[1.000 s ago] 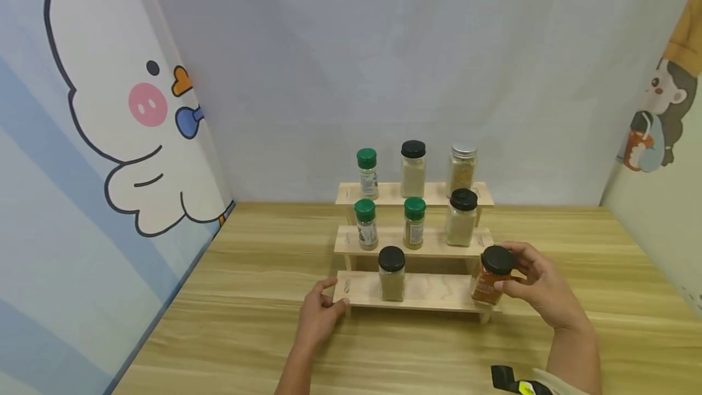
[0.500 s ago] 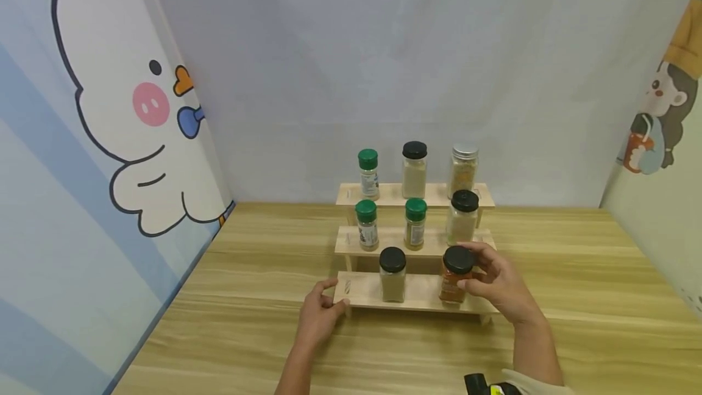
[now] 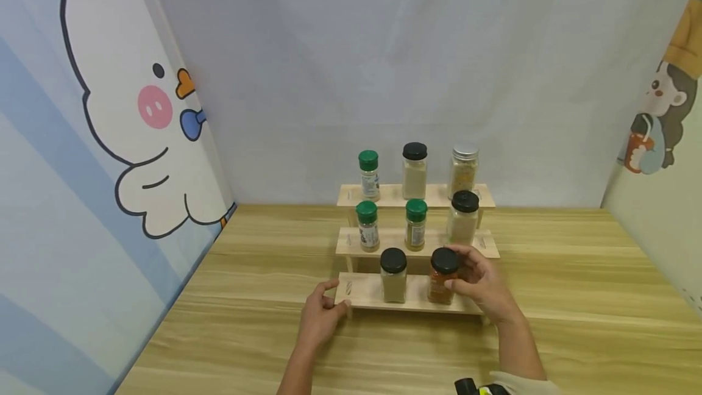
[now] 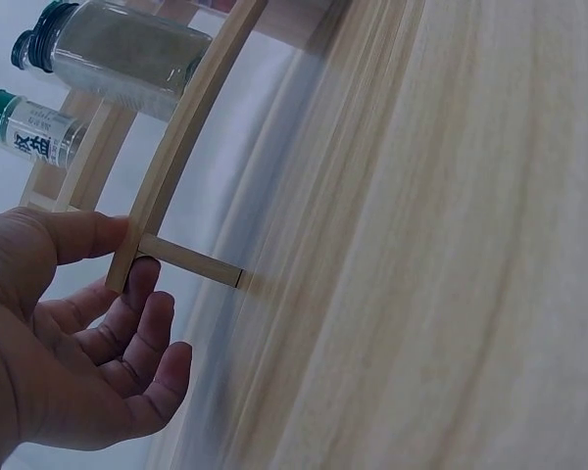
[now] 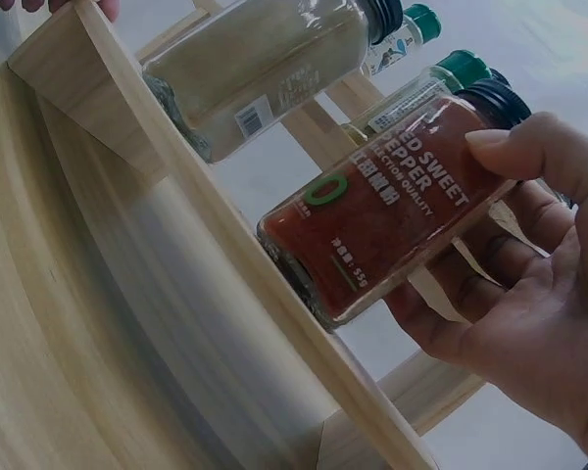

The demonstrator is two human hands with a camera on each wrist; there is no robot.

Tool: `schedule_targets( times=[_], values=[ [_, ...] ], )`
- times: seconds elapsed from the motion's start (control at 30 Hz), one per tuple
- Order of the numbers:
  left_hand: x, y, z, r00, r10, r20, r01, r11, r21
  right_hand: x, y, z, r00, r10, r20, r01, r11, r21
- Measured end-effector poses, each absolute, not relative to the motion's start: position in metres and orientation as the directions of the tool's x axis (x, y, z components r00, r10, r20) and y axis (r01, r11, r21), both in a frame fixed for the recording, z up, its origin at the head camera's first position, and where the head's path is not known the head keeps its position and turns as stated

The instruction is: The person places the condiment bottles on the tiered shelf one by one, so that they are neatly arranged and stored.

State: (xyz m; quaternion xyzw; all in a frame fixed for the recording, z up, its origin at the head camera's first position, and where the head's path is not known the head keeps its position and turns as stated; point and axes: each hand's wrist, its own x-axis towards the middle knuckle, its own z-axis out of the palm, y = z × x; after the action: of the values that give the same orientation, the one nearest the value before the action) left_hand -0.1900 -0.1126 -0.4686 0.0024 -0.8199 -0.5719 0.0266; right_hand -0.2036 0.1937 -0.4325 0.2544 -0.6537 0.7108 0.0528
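Observation:
My right hand (image 3: 485,288) grips a glass spice jar (image 5: 382,211) of red powder with a black lid, thumb on its near side. Its label reads "Red Sweet Pepper". The jar stands upright on the lowest step of a wooden tiered rack (image 3: 359,290), right of a black-lidded jar (image 3: 393,285) of greenish-grey powder, with a small gap between them. My left hand (image 3: 320,316) pinches the left end of that same step between thumb and fingers. In the left wrist view, the thumb lies on the board's edge (image 4: 167,166) and a finger bends beneath it.
The middle step holds two green-capped shakers (image 3: 368,233) and a black-lidded jar (image 3: 462,224). On the top step are a green-capped shaker (image 3: 370,183), a black-lidded jar (image 3: 414,178) and a silver-lidded jar (image 3: 463,174). A pale curtain (image 3: 329,78) hangs behind the wooden table (image 3: 263,249).
My right hand has moved the red powder jar leftward along the lowest step, from its right end to near the greenish-grey jar. My left hand has stayed on the rack's left end.

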Motion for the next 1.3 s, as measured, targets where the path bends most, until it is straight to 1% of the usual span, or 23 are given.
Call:
schedule_targets(
  times=[0.4, 0.67, 0.93, 1.3],
  values=[
    [-0.1892, -0.1141, -0.4687, -0.998, -0.041, 0.043, 0.027, 0.334, 0.942, -0.2059, 0.1940, -0.4350, -0.875, -0.306, 0.375, -0.353, -0.128, -0.927],
    [-0.1909, -0.1149, -0.4706, -0.998, -0.045, 0.050, 0.031, 0.348, 0.937, -0.2067, 0.1953, -0.4336, -0.875, -0.319, 0.363, -0.350, -0.100, -0.931],
    [-0.1948, -0.1145, -0.4717, -0.999, -0.028, 0.034, 0.022, 0.349, 0.937, -0.2070, 0.1978, -0.4329, -0.905, -0.297, 0.305, -0.319, -0.002, -0.948],
    [-0.1925, -0.1132, -0.4713, -0.999, -0.037, 0.034, 0.019, 0.340, 0.940, -0.2027, 0.1990, -0.4345, -0.905, -0.290, 0.313, -0.331, 0.016, -0.943]
  ],
)
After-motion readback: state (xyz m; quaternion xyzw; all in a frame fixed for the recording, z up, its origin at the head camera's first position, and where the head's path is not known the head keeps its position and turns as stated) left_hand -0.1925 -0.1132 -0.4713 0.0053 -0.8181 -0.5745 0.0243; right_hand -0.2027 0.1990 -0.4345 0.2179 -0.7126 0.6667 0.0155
